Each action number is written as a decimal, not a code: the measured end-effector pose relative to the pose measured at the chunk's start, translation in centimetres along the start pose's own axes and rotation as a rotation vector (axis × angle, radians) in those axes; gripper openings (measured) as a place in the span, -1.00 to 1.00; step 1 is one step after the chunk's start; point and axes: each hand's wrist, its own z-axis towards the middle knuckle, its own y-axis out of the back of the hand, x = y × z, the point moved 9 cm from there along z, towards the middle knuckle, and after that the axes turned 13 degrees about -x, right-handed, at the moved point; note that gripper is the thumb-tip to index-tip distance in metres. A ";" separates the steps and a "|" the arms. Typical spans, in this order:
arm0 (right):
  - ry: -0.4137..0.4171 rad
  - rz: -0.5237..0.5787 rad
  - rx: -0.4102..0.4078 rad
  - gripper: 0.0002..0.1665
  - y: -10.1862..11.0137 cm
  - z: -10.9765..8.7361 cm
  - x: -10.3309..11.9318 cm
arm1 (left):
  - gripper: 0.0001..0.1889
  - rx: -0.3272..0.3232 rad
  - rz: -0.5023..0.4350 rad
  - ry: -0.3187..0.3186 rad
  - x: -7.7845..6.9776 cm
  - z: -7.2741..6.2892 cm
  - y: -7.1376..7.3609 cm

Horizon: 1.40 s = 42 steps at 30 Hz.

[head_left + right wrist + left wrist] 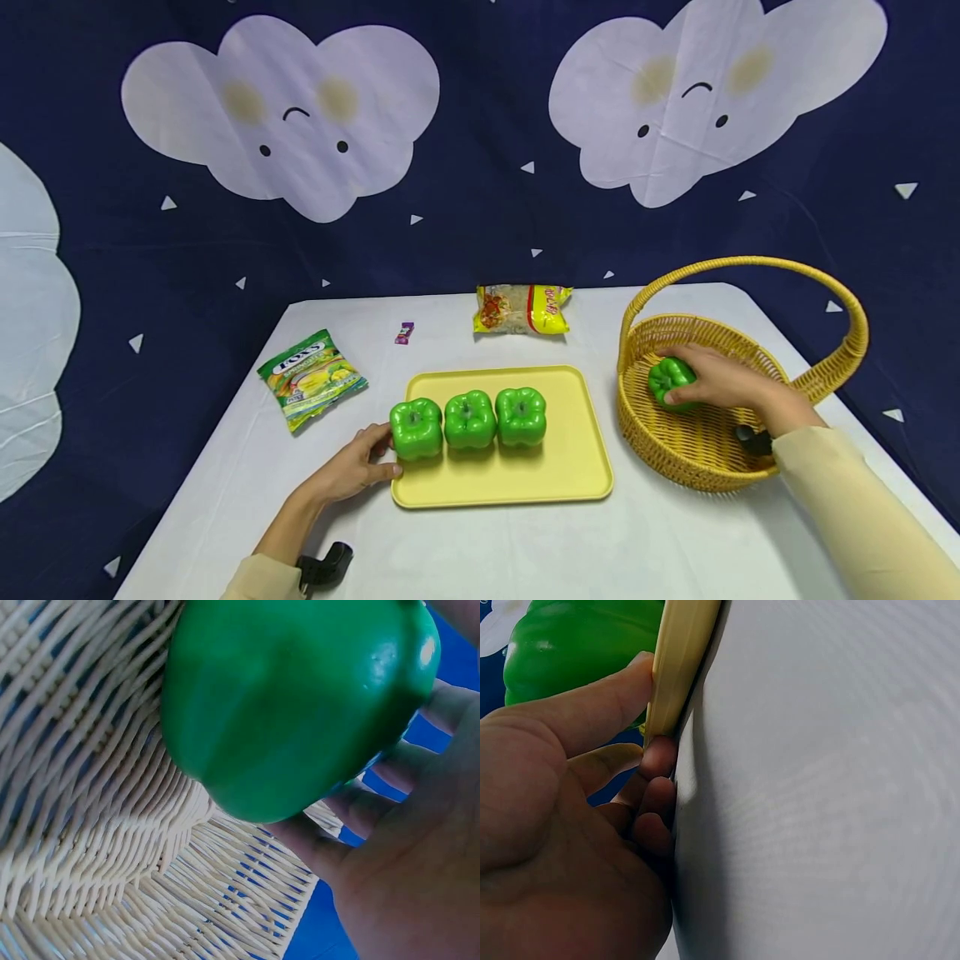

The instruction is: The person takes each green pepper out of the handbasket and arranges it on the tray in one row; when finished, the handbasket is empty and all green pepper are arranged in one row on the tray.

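Inside the yellow wicker basket (701,467), my right hand (720,379) grips a green bell pepper (667,379). The right wrist view shows this pepper (292,697) close up against the woven wall, with my fingers (360,806) around one side. At the left end of the yellow tray (525,492), my left hand (348,471) pinches the rim. Its thumb (600,701) lies on the tray's edge, the other fingers below it. Three more green bell peppers, a left one (416,429), a middle one (470,419) and a right one (521,416), stand in a row on the tray.
Left of the tray lies a green Fox's candy bag (311,377). Behind it are a small purple wrapped sweet (404,333) and a yellow food packet (522,309). The basket's tall handle (750,262) arches over its opening. A dark cloud-print cloth hangs behind the white table.
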 end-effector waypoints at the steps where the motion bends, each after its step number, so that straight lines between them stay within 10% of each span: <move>1: -0.002 0.001 -0.001 -0.05 0.0 0.0 0.0 | -0.35 0.000 0.001 -0.001 0.0 0.0 0.0; 20: 0.009 -0.014 -0.010 -0.09 0.4 -0.8 0.1 | -0.33 0.007 0.003 -0.009 0.0 0.0 -0.2; 42: 0.067 0.087 -0.234 -0.12 4.9 -2.3 3.3 | -0.37 0.005 0.001 -0.014 -0.1 0.0 -0.1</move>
